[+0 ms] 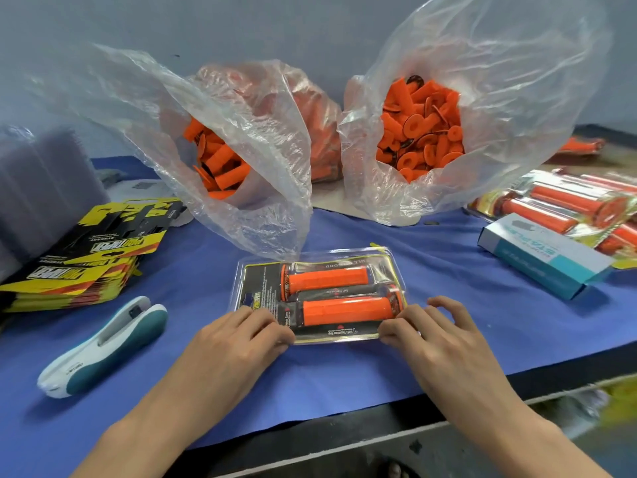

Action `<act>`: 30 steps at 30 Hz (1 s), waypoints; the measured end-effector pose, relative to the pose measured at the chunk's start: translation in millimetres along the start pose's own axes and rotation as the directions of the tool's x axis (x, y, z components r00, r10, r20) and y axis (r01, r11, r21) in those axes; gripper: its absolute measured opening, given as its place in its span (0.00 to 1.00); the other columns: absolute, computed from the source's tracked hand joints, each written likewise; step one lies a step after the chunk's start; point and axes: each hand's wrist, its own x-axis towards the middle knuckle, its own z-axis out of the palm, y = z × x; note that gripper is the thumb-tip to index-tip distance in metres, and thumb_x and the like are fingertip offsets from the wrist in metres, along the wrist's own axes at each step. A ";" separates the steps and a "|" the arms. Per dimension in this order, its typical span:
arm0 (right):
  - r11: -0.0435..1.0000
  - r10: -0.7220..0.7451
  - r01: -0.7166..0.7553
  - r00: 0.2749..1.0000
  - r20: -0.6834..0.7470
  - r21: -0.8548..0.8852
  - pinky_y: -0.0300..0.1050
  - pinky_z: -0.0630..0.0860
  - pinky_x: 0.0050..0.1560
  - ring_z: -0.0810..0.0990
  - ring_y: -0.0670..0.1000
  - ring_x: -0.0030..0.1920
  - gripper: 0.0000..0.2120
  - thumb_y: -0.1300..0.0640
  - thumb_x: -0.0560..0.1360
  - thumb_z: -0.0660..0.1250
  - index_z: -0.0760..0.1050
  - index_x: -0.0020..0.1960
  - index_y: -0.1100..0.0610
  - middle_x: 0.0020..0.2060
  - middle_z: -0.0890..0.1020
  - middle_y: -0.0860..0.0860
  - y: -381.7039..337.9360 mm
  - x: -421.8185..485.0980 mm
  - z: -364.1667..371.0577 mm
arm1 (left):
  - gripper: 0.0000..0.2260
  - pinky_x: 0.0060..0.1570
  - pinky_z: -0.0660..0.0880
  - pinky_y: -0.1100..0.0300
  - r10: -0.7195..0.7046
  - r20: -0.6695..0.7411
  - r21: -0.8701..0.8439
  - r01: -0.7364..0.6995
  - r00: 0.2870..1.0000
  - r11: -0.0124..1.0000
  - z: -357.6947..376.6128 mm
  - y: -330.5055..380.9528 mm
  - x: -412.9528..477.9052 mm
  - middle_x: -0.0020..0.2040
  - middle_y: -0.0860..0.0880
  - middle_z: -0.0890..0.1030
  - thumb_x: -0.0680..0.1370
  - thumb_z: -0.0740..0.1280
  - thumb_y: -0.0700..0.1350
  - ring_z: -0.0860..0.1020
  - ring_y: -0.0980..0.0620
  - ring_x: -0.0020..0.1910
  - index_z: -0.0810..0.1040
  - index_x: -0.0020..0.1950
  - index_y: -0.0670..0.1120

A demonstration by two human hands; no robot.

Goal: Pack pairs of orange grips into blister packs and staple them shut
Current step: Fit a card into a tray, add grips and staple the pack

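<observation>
Blister pack (320,298) lies flat on the blue-covered table (344,377) straight in front of you, with two orange grips (327,278) side by side inside it. Your left hand (238,334) pinches its near left corner, fingers (272,326) curled over the edge. Your right hand (434,334) pinches the near right corner between thumb and forefinger, the other fingers lifted and spread. A stapler (107,343) lies to your left, near a stack of printed cards (86,267). Two open bags of grips (424,132) stand behind, and a staple box (544,257) lies by finished packs (565,201) at your right.
</observation>
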 end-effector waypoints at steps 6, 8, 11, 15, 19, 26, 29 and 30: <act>0.999 0.027 -0.026 1.000 0.015 -0.041 0.50 0.69 0.60 0.78 0.51 0.39 0.04 0.56 0.78 0.66 0.78 0.46 0.50 0.40 0.77 0.46 16.7 0.7 3.1 | 0.10 0.46 0.69 0.56 0.027 -0.036 0.063 -0.024 0.999 0.998 2.6 -9.8 -0.6 0.43 0.54 0.79 0.81 0.60 0.47 0.78 0.50 0.39 0.81 0.47 0.50; 0.998 0.030 -0.029 1.000 0.010 -0.058 0.50 0.69 0.58 0.78 0.52 0.38 0.05 0.56 0.78 0.65 0.78 0.46 0.51 0.40 0.77 0.46 17.3 1.0 3.9 | 0.10 0.46 0.70 0.56 0.024 -0.037 0.066 -0.022 0.999 0.998 1.4 -11.6 -0.9 0.43 0.53 0.79 0.80 0.60 0.47 0.78 0.50 0.39 0.81 0.47 0.50; 0.997 0.036 -0.037 0.999 -0.012 -0.074 0.49 0.68 0.55 0.76 0.55 0.38 0.04 0.58 0.78 0.65 0.77 0.47 0.51 0.40 0.76 0.48 10.7 3.6 4.9 | 0.10 0.43 0.72 0.55 0.022 -0.038 0.079 -0.019 0.999 0.997 -0.2 -11.5 -0.2 0.43 0.53 0.79 0.80 0.60 0.46 0.78 0.50 0.39 0.80 0.46 0.49; 0.997 -0.057 0.056 0.998 -0.021 -0.047 0.50 0.72 0.47 0.76 0.55 0.40 0.07 0.59 0.76 0.67 0.78 0.52 0.51 0.43 0.77 0.48 -17.4 20.1 10.1 | 0.10 0.41 0.73 0.55 -0.002 -0.030 0.104 0.005 1.000 0.995 -5.7 -14.4 3.1 0.43 0.53 0.79 0.79 0.60 0.46 0.78 0.50 0.39 0.81 0.45 0.49; 0.985 -0.169 0.169 0.986 0.006 -0.025 0.48 0.72 0.39 0.75 0.53 0.39 0.07 0.60 0.75 0.66 0.79 0.51 0.51 0.41 0.77 0.49 -51.6 48.7 16.7 | 0.10 0.43 0.69 0.57 -0.003 -0.011 0.098 0.004 1.000 0.995 -9.0 -13.3 4.2 0.42 0.54 0.79 0.79 0.60 0.46 0.77 0.51 0.39 0.80 0.45 0.50; 0.978 -0.207 0.207 0.976 0.073 0.009 0.44 0.70 0.36 0.76 0.50 0.39 0.06 0.58 0.69 0.72 0.79 0.42 0.48 0.39 0.76 0.47 -72.2 68.0 27.8 | 0.12 0.44 0.68 0.59 -0.080 0.131 0.056 0.073 0.988 0.996 -14.0 -20.4 -0.1 0.44 0.55 0.79 0.79 0.59 0.51 0.79 0.51 0.42 0.81 0.47 0.51; 0.981 -0.193 0.191 0.978 0.074 0.038 0.44 0.71 0.38 0.76 0.51 0.40 0.08 0.58 0.68 0.74 0.80 0.44 0.49 0.41 0.76 0.48 -72.5 66.5 32.0 | 0.19 0.48 0.73 0.55 -0.223 0.178 0.016 0.224 0.958 0.974 -26.0 -32.2 -7.7 0.52 0.54 0.79 0.78 0.56 0.60 0.78 0.49 0.50 0.80 0.57 0.53; 0.981 -0.191 0.188 0.979 0.075 0.044 0.44 0.71 0.38 0.76 0.51 0.41 0.08 0.59 0.68 0.74 0.80 0.44 0.49 0.41 0.76 0.48 -72.4 66.0 33.0 | 0.22 0.49 0.74 0.51 -0.310 0.145 0.056 0.305 0.940 0.951 -30.6 -39.2 -11.9 0.54 0.52 0.79 0.77 0.56 0.62 0.78 0.47 0.52 0.79 0.60 0.51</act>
